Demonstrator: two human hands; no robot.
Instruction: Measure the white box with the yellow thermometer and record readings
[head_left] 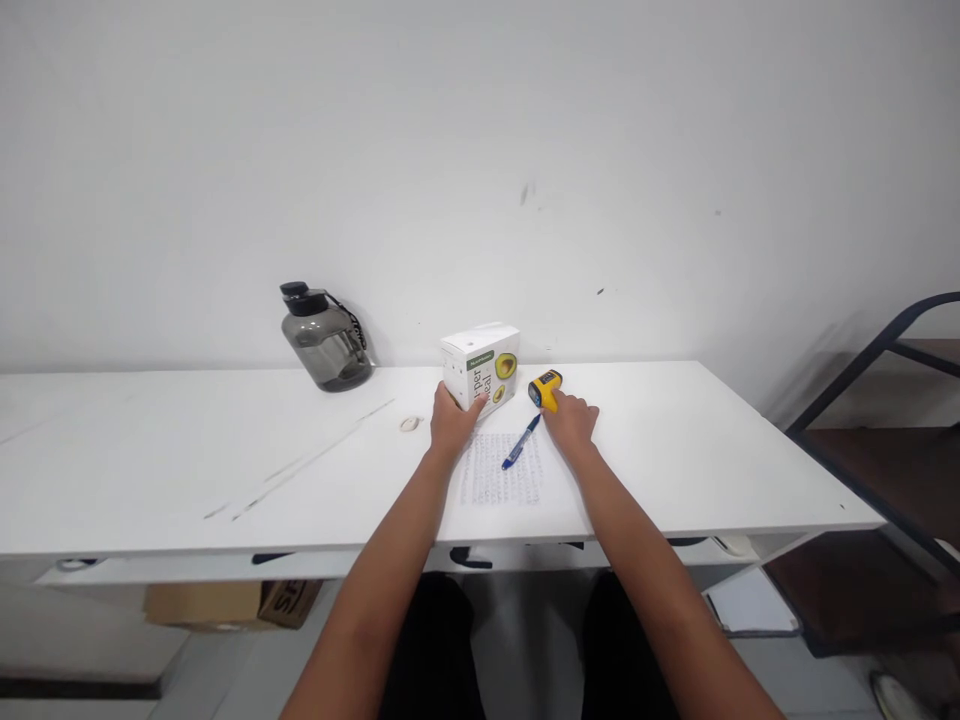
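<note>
My left hand [453, 420] is wrapped round the lower front corner of a white box [480, 368] printed with avocados, which stands upright on the table near the wall. In my right hand [571, 420] is a yellow and black infrared thermometer [546, 389], gripped by its lower part, with its head to the right of the box. Between my hands a blue pen [521, 443] lies slantwise on a sheet of paper [480, 480] covered in rows of writing. A small whitish object [409, 424] rests left of my left hand; its kind is unclear.
A grey see-through water bottle [324, 340] with a black lid stands at the back left of the white table [187, 450]. Under the table is a cardboard box [225, 604]. A dark-framed piece of furniture [877, 400] stands beyond the table's right end.
</note>
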